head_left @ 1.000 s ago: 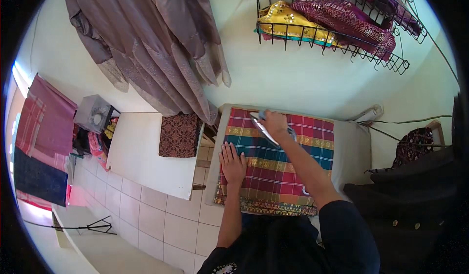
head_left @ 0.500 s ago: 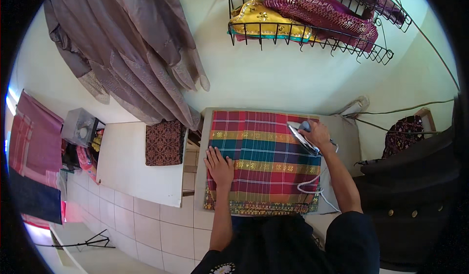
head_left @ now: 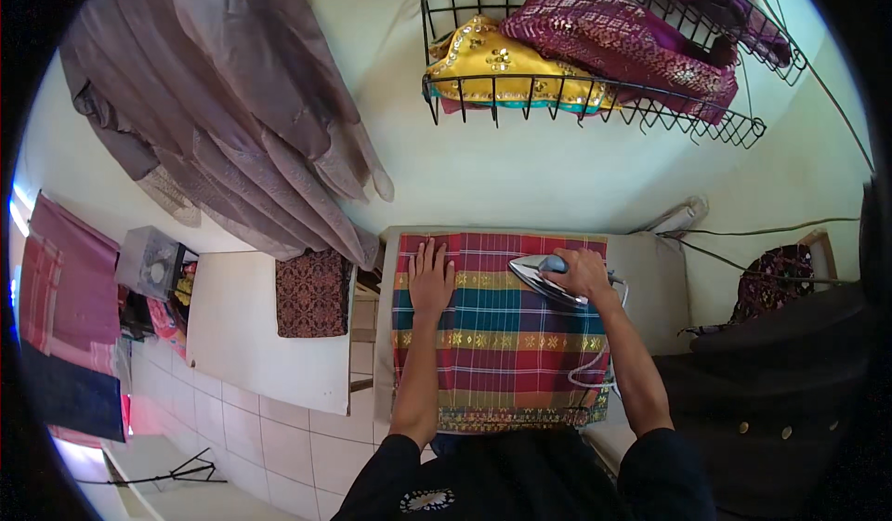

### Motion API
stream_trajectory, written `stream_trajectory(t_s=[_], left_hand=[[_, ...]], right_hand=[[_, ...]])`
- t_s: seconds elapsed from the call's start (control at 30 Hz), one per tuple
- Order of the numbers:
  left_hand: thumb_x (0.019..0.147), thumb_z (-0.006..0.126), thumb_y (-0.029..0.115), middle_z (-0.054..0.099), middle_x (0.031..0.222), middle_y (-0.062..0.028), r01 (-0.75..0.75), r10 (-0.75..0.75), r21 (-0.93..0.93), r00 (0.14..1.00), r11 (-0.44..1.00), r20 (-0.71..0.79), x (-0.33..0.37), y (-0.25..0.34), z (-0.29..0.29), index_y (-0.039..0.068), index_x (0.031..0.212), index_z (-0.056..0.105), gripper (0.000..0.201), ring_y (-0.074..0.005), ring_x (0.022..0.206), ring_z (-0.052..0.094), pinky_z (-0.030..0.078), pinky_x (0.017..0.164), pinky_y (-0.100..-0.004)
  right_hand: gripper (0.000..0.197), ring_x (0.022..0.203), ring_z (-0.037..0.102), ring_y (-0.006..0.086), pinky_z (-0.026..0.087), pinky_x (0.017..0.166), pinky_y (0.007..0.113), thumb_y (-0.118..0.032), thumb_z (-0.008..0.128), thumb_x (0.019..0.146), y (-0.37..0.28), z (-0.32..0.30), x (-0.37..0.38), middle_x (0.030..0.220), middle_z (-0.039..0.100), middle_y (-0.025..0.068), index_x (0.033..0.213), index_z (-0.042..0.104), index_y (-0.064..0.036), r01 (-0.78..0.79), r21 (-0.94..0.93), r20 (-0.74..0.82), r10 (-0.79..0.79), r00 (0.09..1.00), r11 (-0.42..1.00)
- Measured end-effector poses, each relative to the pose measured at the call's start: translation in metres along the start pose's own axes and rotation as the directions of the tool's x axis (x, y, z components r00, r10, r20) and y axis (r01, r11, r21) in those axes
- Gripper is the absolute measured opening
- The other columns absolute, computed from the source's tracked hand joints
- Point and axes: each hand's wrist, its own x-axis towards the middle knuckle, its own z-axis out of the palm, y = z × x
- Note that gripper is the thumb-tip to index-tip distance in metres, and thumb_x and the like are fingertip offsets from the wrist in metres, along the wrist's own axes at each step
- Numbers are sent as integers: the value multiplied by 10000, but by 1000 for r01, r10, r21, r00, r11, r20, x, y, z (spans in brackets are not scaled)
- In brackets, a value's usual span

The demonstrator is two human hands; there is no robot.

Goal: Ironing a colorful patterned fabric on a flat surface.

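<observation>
A plaid cloth (head_left: 502, 363) in red, teal and gold is spread over a pale padded ironing surface (head_left: 658, 289). My right hand (head_left: 581, 273) is wrapped round the blue-grey handle of an iron (head_left: 542, 281), whose metal soleplate rests on the upper right part of the cloth with its tip toward the left. My left hand (head_left: 430, 279) lies flat on the cloth near its upper left corner, fingers stretched out. The iron's whitish cord (head_left: 587, 372) loops over the right side of the cloth, beneath my right forearm.
A white table (head_left: 251, 335) with a folded brown patterned cloth (head_left: 313, 295) stands at left. Mauve garments (head_left: 223, 84) hang above it. A black wire rack (head_left: 520, 93) with yellow and purple fabrics is on the wall. A dark garment (head_left: 757, 391) hangs at right.
The iron, in my right hand, has gone left and turned so its tip points more leftward. My left hand has slid up the cloth toward its far edge.
</observation>
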Motion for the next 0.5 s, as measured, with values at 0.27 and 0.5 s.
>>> stream_trajectory(t_s=[0.27,0.5], left_hand=[[1014,329,231,441,1443,-148,96,-137,-392,987,915,-79,4,-9,-9,56,1380,454,425,-330,1366,368,239,1146,-463],[1035,277,312,400,1480,-164,98,-149,-374,983,922,-110,7,-4,-5,53,1444,373,494,-359,1373,353,231,1147,-465]], right_hand=[[546,778,690,312,543,672,442,-612,626,801,-87,33,56,786,695,152,1068,672,-138,121,26,34,-122,992,992],[438,865,682,313,550,733,430,-415,710,794,-162,69,109,917,687,147,1098,622,-112,99,50,-100,-94,991,994]])
